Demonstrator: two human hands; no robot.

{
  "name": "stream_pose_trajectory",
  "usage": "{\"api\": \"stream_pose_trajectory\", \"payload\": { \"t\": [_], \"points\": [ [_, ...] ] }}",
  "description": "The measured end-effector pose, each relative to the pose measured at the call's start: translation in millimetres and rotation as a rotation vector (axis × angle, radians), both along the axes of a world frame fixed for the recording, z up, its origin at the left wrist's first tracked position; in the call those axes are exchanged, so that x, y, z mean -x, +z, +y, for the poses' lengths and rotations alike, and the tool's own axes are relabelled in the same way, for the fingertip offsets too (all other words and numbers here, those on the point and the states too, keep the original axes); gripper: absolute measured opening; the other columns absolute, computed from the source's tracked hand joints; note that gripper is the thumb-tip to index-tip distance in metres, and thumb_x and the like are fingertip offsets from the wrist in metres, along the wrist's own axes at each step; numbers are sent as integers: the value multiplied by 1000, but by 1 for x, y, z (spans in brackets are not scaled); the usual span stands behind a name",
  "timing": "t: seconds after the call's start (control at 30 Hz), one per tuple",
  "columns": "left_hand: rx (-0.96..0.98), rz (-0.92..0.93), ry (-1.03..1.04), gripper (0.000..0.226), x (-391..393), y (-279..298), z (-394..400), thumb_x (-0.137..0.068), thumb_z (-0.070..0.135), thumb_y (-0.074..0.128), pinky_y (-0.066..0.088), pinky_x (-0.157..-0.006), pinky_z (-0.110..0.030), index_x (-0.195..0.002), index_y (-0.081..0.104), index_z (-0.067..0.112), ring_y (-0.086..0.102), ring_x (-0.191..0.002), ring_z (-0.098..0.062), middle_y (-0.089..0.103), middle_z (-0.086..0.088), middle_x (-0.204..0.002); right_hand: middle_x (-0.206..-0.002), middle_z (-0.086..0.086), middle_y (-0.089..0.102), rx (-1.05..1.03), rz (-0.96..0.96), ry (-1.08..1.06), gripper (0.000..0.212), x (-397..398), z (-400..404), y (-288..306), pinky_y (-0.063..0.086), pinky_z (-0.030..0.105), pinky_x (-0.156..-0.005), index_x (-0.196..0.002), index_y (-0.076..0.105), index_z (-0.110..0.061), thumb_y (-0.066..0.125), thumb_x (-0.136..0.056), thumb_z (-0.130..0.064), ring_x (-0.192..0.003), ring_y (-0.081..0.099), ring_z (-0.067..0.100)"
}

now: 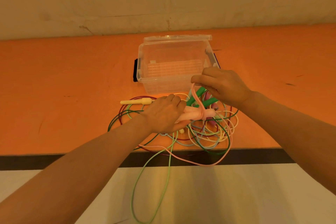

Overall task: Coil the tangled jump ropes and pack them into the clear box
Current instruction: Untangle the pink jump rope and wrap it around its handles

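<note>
At centre frame the left hand (164,112) grips the pink handles (195,114) while the right hand (222,85) pinches the pink cord (197,100), winding it. The cord's slack threads the tangle (205,132) below the clear box (172,63); pulling could likely snag it.

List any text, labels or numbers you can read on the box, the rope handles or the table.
None can be read.
Clear box: no label or print shows.
Pink handles, yellow handle, green handles: plain, no markings visible.
Orange table: only scuffs.
</note>
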State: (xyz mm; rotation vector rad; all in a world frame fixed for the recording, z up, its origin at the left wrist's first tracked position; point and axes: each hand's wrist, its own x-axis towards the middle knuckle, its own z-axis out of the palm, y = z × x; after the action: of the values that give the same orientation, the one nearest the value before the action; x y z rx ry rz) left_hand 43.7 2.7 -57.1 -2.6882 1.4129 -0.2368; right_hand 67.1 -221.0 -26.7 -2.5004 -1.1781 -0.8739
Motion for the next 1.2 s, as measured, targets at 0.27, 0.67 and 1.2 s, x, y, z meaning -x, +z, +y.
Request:
{"api": "stream_pose_trajectory", "payload": {
  "t": [0.27,0.67,1.2],
  "points": [
    [-74,-27,284,53,-8,2,3,-95,50,38,43,-82,-37,-123,49,6,51,-105,-29,54,-14,-116,-76,10,58,33,-21,78,24,8,15,11,41,31,-41,-111,50,-21,28,-105,-29,-72,52,26],
    [-23,-20,576,52,-31,18,22,-96,50,35,44,-82,-38,-118,53,6,53,-106,-31,56,-16,-114,-77,12,56,109,-71,175,16,16,28,23,39,32,-47,-112,49,-15,37,-101,-15,-74,42,23],
    [236,-169,-221,47,-10,16,18,-90,43,54,48,-73,-40,-113,52,2,57,-86,-31,61,-16,-100,-80,9,59,0,151,-85,49,-10,-20,-13,32,28,-62,-104,69,-12,31,-101,-43,-80,52,28]
  ]
}}
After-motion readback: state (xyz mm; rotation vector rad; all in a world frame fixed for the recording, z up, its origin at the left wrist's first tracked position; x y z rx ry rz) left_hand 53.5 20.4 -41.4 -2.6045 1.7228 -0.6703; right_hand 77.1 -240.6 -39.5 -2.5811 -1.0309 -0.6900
